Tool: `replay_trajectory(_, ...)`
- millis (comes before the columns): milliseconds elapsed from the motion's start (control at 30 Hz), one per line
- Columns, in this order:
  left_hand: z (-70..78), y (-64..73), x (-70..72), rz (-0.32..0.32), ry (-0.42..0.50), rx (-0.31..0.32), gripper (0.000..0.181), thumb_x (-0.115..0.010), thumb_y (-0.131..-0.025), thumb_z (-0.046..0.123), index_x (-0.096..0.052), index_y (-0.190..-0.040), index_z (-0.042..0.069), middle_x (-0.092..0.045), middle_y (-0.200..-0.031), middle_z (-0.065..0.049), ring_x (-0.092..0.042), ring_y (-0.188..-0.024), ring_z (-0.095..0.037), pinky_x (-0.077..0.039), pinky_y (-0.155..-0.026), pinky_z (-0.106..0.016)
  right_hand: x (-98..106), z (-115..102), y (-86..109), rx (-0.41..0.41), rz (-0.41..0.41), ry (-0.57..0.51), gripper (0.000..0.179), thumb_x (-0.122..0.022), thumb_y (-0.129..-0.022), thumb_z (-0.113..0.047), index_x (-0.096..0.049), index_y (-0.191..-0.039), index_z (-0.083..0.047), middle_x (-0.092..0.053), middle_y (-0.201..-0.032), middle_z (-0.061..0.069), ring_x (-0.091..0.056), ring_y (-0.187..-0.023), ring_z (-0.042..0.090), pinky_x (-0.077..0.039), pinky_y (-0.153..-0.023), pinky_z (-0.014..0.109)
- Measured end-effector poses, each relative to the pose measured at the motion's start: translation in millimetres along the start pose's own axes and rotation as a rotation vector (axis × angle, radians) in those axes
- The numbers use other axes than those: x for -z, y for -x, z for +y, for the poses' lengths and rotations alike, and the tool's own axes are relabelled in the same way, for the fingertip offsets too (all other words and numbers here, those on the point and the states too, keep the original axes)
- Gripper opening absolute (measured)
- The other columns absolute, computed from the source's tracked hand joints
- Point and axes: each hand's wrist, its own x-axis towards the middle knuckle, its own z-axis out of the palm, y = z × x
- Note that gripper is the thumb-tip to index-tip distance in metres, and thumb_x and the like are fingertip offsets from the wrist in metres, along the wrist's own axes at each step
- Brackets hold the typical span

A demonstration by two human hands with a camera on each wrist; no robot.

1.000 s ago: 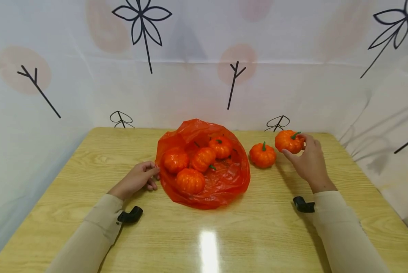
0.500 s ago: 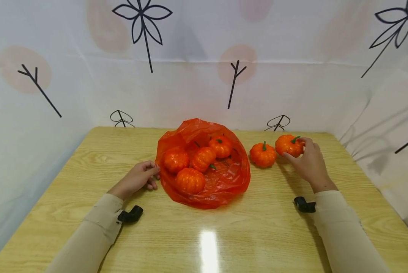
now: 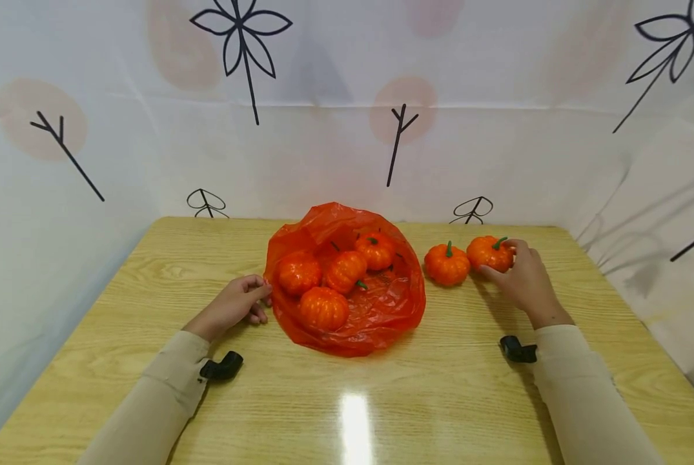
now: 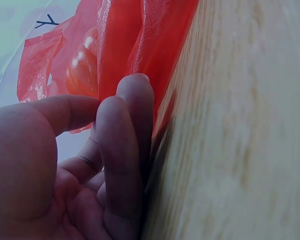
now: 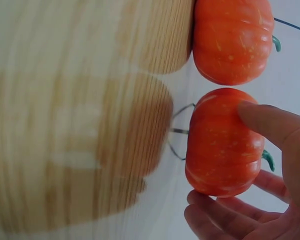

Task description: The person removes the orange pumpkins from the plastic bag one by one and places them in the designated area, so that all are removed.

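Observation:
My left hand pinches the left rim of a red plastic bag; in the left wrist view the thumb and fingertips meet at the film. The bag lies spread open at mid-table with several small orange pumpkins inside. At the right, my right hand grips another pumpkin with a green stem, thumb on its near side and fingers behind. This pumpkin is upright, close over the table. Just to its left stands a second loose pumpkin, also stem up.
The wooden table reaches back to a pale patterned cloth. Cloth also hangs along both sides. A black wrist mount sits on the left sleeve, another black mount on the right.
My right hand has lowered its pumpkin toward the table, beside the loose one. The left hand and the bag have stayed in place.

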Motion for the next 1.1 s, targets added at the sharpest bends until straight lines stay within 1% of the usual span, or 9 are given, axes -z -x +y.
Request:
replay_trajectory(167,-0.2,-0.5,-0.2,0.002,0.004,-0.003,0.028,-0.052,-0.106,0.032,-0.055,-0.102,0.004,-0.060,-0.095,-0.008,-0.067,-0.066,-0.016,-0.055,-0.060,-0.021,0.8,2.2,-1.4,0.008,-0.016,0.012,0.082,-0.069,-0.095,-0.036,-0.028,-0.143,0.016,-0.036,-0.134,0.046,-0.039,-0.121,0.058,-0.036,-0.102,0.071)
replay_trajectory(333,0.3,-0.5,-0.1,0.004,0.001,0.003,0.029,-0.052,-0.105,0.032,-0.055,-0.102,0.004,-0.060,-0.095,-0.009,-0.067,-0.066,-0.016,-0.056,-0.060,-0.022,1.3,1.8,-1.4,-0.005,-0.042,0.020,0.082,-0.068,-0.095,-0.037,-0.027,-0.144,0.016,-0.036,-0.135,0.046,-0.038,-0.122,0.059,-0.036,-0.103,0.072)
replay_trajectory(567,0.2,-0.1,-0.4,0.007,0.006,0.002,0.028,-0.052,-0.105,0.032,-0.055,-0.103,0.004,-0.060,-0.095,-0.009,-0.067,-0.066,-0.017,-0.056,-0.060,-0.022,0.2,2.4,-1.5,-0.008,-0.052,0.028,0.083,-0.068,-0.096,-0.037,-0.026,-0.144,0.017,-0.036,-0.133,0.046,-0.039,-0.121,0.060,-0.035,-0.103,0.072)
replay_trajectory(1100,1.8,1.4,-0.9,0.010,0.011,0.012,0.027,-0.051,-0.106,0.031,-0.055,-0.102,0.004,-0.060,-0.094,-0.008,-0.067,-0.065,-0.017,-0.056,-0.060,-0.022,-0.7,4.4,-2.6,-0.030,-0.091,0.018,0.087,-0.062,-0.098,-0.043,-0.021,-0.146,0.017,-0.033,-0.136,0.047,-0.039,-0.122,0.059,-0.035,-0.104,0.072)
